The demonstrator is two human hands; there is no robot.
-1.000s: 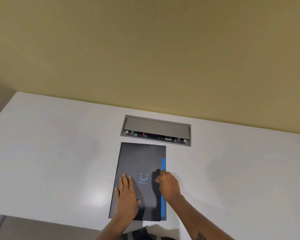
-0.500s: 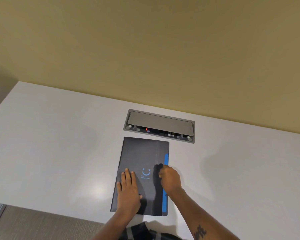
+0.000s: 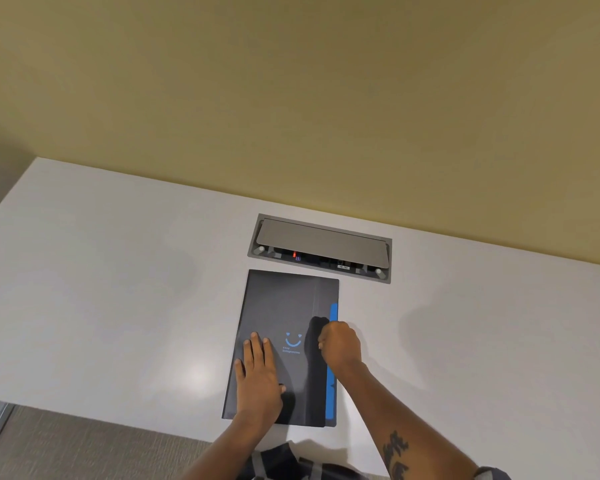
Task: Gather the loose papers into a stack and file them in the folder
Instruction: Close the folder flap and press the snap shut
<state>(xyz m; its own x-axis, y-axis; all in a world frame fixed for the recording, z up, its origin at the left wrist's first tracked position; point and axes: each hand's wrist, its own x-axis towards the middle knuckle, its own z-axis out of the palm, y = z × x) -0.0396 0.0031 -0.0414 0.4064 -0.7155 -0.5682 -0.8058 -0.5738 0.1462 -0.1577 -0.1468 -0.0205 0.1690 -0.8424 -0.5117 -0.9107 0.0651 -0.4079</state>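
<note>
Folder [image 3: 284, 306] closed, flat on white table [image 3: 118, 289], near front edge, just below cable box [image 3: 321, 247] | left hand [image 3: 258, 379] palm down, fingers spread flat on cover | right hand [image 3: 338, 344] curled in fist at blue right edge [image 3: 333, 311], grip unclear

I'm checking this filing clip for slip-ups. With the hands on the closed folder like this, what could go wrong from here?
1. The folder overhangs the white table's near edge; if the flat left hand lifts, it might tip off.
2. The right hand is curled at the blue strip; tugging there might skew the folder or bend that edge.
3. No loose papers show, so whether they are all inside cannot be told.
</note>
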